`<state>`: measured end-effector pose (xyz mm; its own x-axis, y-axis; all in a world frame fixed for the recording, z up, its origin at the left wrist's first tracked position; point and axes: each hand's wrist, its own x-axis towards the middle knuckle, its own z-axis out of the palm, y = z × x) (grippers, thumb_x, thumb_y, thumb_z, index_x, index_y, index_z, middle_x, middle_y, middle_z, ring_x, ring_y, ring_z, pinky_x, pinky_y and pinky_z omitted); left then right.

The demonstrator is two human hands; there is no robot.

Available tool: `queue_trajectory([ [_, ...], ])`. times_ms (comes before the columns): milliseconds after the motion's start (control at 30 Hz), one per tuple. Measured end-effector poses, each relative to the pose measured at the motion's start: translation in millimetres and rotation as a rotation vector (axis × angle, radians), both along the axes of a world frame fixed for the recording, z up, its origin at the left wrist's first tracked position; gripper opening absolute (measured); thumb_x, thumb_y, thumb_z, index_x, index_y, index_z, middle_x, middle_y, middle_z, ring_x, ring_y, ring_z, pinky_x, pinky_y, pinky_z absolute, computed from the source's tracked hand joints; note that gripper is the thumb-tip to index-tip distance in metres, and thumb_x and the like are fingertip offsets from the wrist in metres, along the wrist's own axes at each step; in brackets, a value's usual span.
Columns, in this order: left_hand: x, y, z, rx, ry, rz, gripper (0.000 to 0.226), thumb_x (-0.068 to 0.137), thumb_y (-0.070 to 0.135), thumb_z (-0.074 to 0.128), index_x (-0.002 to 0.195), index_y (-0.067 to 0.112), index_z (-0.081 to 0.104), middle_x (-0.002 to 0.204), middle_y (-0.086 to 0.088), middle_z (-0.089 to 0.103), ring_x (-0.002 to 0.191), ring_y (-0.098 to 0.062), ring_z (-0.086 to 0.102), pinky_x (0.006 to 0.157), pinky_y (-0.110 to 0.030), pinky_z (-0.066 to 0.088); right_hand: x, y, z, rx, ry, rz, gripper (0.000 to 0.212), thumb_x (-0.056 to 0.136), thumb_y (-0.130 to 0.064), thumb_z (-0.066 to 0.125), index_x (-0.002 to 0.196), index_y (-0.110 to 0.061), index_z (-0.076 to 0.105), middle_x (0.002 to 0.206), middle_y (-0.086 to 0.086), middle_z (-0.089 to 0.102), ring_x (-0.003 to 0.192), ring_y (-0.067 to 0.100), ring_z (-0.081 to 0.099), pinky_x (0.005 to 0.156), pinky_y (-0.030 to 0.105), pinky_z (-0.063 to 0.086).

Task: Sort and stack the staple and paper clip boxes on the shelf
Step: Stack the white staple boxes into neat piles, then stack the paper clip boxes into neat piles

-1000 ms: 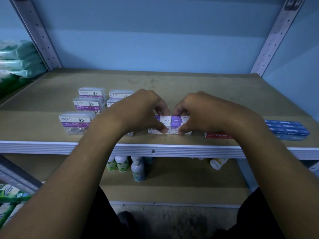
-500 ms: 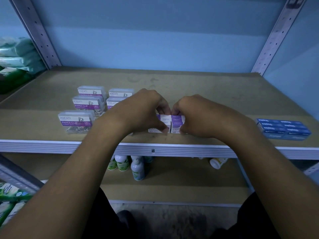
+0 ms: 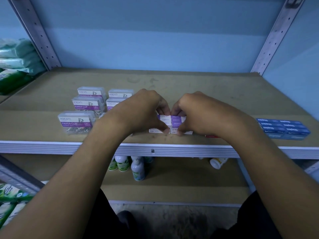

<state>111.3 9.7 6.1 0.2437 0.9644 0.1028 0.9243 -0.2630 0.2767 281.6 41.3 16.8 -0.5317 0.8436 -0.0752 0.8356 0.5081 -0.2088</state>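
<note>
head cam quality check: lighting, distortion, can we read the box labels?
Head view: dim with a blue cast and no hard glare; wide-angle bending shows in the splayed shelf uprights; print is readable on the paper clip boxes, soft on the purple staple boxes both hands grip, and blurred on the blue staple boxes.

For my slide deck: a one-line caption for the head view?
Both hands press purple staple boxes together beside paper clip boxes.
</note>
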Motion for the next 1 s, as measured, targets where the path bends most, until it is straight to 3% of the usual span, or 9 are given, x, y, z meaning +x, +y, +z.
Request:
queue_trajectory([
  [100,1.9,-3.7,2.7,-0.001,0.005,0.017,0.050,0.064,0.046,0.086,0.109,0.028,0.073,0.101,0.012,0.073,0.086,-0.001,0.061,0.069,-0.008,0.040,2.0,-2.7,6.0,-0.030,-0.053,0.018,0.049,0.069,-0.035,0.090,0.114,-0.027,0.072,0.109,0.001,0.070,0.095,0.023,0.067,0.084,0.042,0.058],
  [200,-1.3,-12.8,13.7,0.045,-0.010,0.050,0.059,0.068,0.049,0.083,0.121,0.029,0.067,0.116,0.016,0.067,0.102,-0.002,0.059,0.079,-0.010,0.038,6.6,-5.3,19.7,-0.033,-0.081,0.024,0.064,0.073,-0.042,0.086,0.131,-0.025,0.063,0.128,0.000,0.067,0.112,0.023,0.064,0.095,0.044,0.054],
  [333,-25.8,-22.4,26.2,0.214,-0.117,0.106,0.027,0.081,0.035,0.075,0.107,0.031,0.070,0.100,0.018,0.070,0.097,-0.002,0.062,0.084,-0.020,0.050,4.7,-0.1,30.7,0.024,0.093,0.048,0.051,0.084,-0.036,0.078,0.133,-0.035,0.062,0.135,-0.009,0.061,0.120,0.012,0.059,0.104,0.038,0.048],
  [467,-53.1,-33.0,27.4,0.278,-0.117,0.191,0.018,0.084,0.035,0.071,0.102,0.033,0.071,0.094,0.023,0.067,0.092,-0.002,0.060,0.079,-0.024,0.049,-14.4,-0.7,27.5,0.032,0.281,0.107,0.034,0.089,-0.027,0.071,0.122,-0.035,0.067,0.123,-0.015,0.065,0.111,0.002,0.061,0.102,0.035,0.051],
  [600,-82.5,-42.6,24.5,0.315,-0.088,0.289,0.025,0.085,0.041,0.070,0.108,0.034,0.069,0.111,0.017,0.067,0.090,-0.003,0.057,0.077,-0.023,0.039,-37.8,-5.9,26.8,0.062,0.327,0.170,0.037,0.093,-0.030,0.068,0.128,-0.038,0.062,0.126,-0.016,0.064,0.100,0.003,0.064,0.095,0.033,0.053],
  [700,-106.7,-49.3,21.2,0.314,-0.095,0.354,0.026,0.084,0.044,0.070,0.108,0.035,0.070,0.117,0.012,0.068,0.102,-0.011,0.061,0.084,-0.030,0.047,-54.9,-6.4,22.3,0.071,0.340,0.205,0.041,0.094,-0.035,0.067,0.133,-0.041,0.058,0.130,-0.017,0.061,0.102,0.002,0.061,0.092,0.031,0.051],
  [833,-130.7,-55.1,15.6,0.301,-0.116,0.400,0.023,0.087,0.040,0.069,0.108,0.033,0.072,0.117,0.009,0.068,0.110,-0.014,0.060,0.084,-0.026,0.042,-75.1,-2.5,15.6,0.075,0.363,0.238,0.043,0.095,-0.035,0.066,0.136,-0.041,0.056,0.135,-0.016,0.059,0.110,0.001,0.056,0.087,0.024,0.040],
  [1000,-146.2,-52.4,5.8,0.217,-0.107,0.399,0.025,0.089,0.037,0.066,0.114,0.034,0.070,0.122,0.006,0.067,0.112,-0.016,0.059,0.084,-0.025,0.039,-95.6,2.9,7.8,0.055,0.353,0.261,0.040,0.095,-0.031,0.067,0.133,-0.039,0.059,0.129,-0.015,0.062,0.107,0.004,0.058,0.090,0.027,0.046],
])
